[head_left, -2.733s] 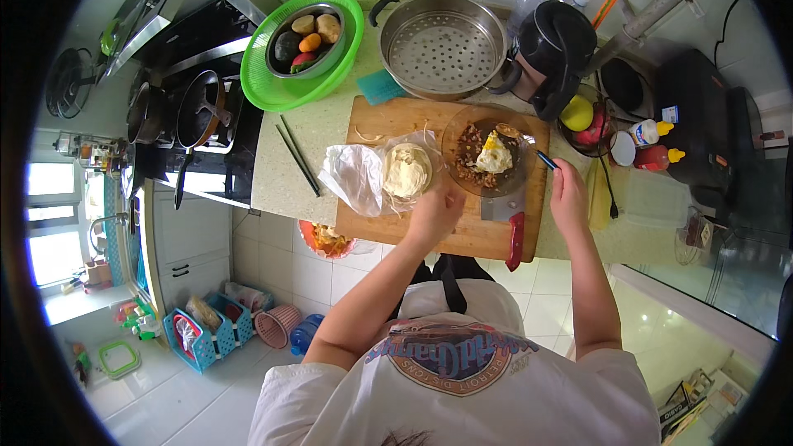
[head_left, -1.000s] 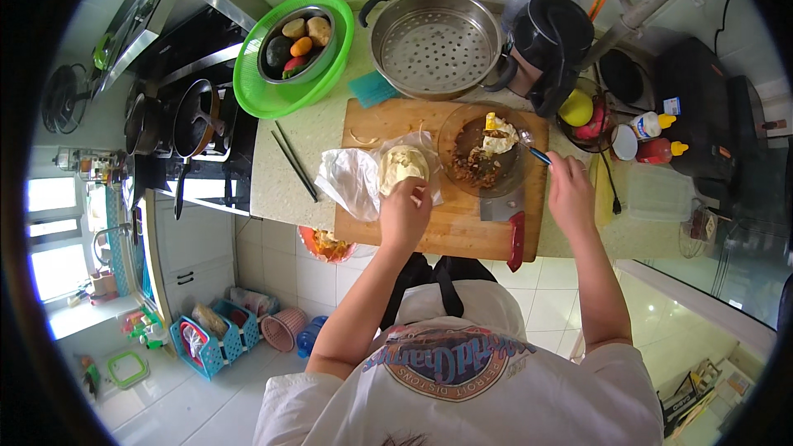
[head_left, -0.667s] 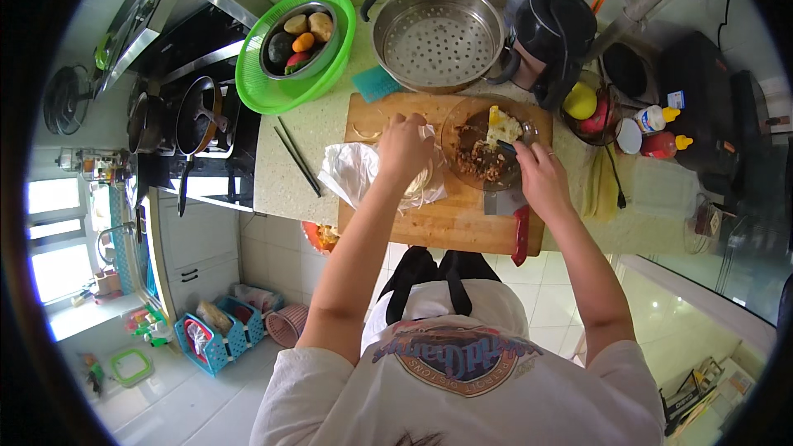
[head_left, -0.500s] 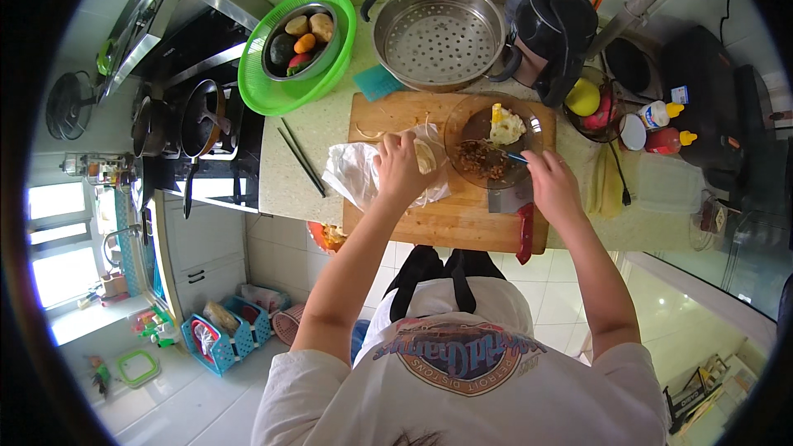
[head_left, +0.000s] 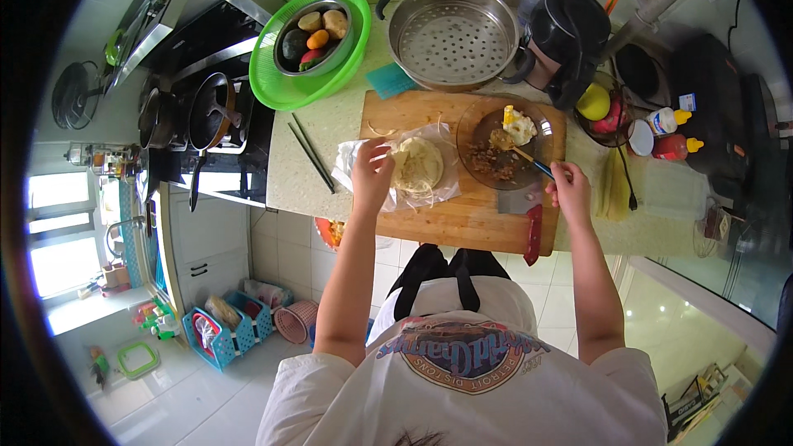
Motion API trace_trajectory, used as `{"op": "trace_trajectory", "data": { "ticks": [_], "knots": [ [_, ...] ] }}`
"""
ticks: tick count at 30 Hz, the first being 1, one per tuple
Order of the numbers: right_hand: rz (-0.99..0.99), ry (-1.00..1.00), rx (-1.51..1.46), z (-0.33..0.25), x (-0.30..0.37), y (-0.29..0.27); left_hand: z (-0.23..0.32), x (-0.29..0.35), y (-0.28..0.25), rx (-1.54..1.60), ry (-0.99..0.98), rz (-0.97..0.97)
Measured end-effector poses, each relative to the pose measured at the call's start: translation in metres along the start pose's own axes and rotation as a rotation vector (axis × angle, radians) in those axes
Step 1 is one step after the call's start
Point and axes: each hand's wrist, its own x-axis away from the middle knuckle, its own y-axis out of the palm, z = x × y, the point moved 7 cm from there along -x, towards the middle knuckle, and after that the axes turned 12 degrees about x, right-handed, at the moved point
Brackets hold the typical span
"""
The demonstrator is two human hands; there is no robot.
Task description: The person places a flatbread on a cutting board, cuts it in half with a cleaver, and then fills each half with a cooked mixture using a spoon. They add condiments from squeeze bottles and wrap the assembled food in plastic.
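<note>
Standing at a speckled pale counter (head_left: 318, 153), kitchen, tiled floor at lower frame. Left hand (head_left: 372, 173), fingers loosely curled, touching the clear plastic bag (head_left: 368, 167) around the flat dough round (head_left: 417, 165), centre frame on the wooden cutting board (head_left: 462, 215). Right hand (head_left: 568, 190) pinching a blue-handled utensil (head_left: 533, 163) reaching into the glass plate (head_left: 496, 144). Steamer pot (head_left: 453, 33) upper centre; green basket (head_left: 310, 49), stove (head_left: 206, 116) upper left.

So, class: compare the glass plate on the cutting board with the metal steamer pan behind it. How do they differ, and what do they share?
The glass plate is clear and shallow; the steamer pan is opaque steel with tall walls. The plate holds brown filling and a pale lump; the pan shows nothing on its bottom. The plate's base is solid, while the pan's is full of holes. The plate rests on the cutting board, the pan on the counter. Both are round.
</note>
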Motion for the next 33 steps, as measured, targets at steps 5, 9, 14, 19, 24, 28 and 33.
{"op": "trace_trajectory", "data": {
  "ticks": [5, 9, 14, 19, 24, 28, 33],
  "knots": [
    [-0.079, 0.105, 0.013, 0.009, -0.012, -0.001, -0.03, -0.014, -0.032, 0.228, -0.205, 0.134],
    [-0.094, 0.08, 0.079, 0.008, -0.022, 0.001, -0.063, -0.006, -0.05, 0.368, -0.366, 0.288],
    [-0.148, 0.039, 0.051, 0.004, -0.031, 0.011, -0.035, 0.003, -0.044, -0.054, -0.011, 0.355],
    [-0.262, 0.009, -0.009, 0.005, -0.043, 0.018, 0.035, 0.01, -0.009, -0.403, 0.366, 0.145],
    [-0.412, 0.012, 0.002, -0.007, -0.044, 0.018, 0.035, 0.01, -0.004, -0.393, 0.297, 0.062],
    [-0.374, -0.06, 0.069, -0.015, -0.044, 0.017, 0.041, 0.013, 0.011, -0.264, 0.232, -0.076],
    [-0.281, -0.158, 0.09, -0.016, -0.036, 0.015, 0.052, 0.013, 0.027, -0.332, 0.32, -0.241]
  ]
}}
